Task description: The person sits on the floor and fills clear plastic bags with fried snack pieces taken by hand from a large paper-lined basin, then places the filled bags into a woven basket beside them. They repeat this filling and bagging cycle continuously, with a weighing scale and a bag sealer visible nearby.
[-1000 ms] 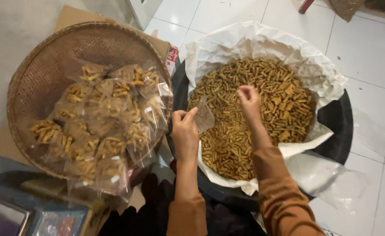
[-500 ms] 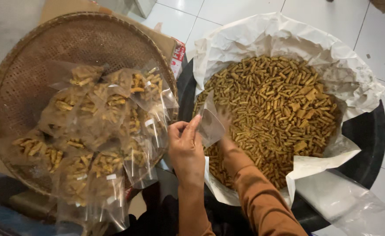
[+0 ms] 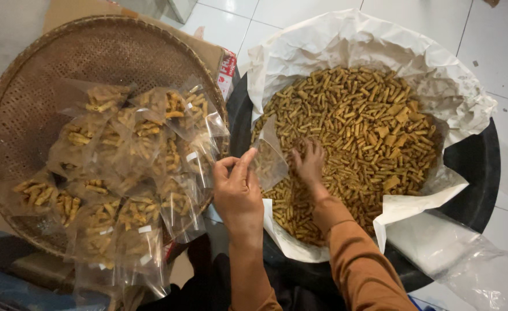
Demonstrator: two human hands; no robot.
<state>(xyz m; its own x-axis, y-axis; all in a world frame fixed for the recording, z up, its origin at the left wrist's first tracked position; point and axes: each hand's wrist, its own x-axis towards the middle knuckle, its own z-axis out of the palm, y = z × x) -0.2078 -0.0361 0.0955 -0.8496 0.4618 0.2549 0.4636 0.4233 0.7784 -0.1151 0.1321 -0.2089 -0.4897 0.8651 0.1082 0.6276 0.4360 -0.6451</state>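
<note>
Head view: the left hand (image 3: 238,193) pinches the edge of a small clear plastic bag (image 3: 269,156) between thumb and forefinger, holding it upright and open just above the near-left edge of the snack heap. The bag is thin, see-through and glossy, roughly pointed at its top, and looks nearly empty; the snacks behind it show through its film. The right hand (image 3: 309,163) lies just beside the bag, fingers curled down into the fried stick snacks (image 3: 357,132), closed loosely over some of them; how many it holds cannot be told.

The snacks are short golden-brown sticks, a few flatter and broader, heaped on crumpled white paper (image 3: 346,43) that lines a large black basin (image 3: 473,167) on the white tiled floor (image 3: 496,46).

To the left, well apart from the hands, a round woven tray (image 3: 81,57) carries a pile of filled clear bags (image 3: 121,167), each with a small clump of the same sticks. The tray rests on brown cardboard (image 3: 69,8). A loose clear plastic sheet (image 3: 467,259) lies at the lower right beside the basin.
</note>
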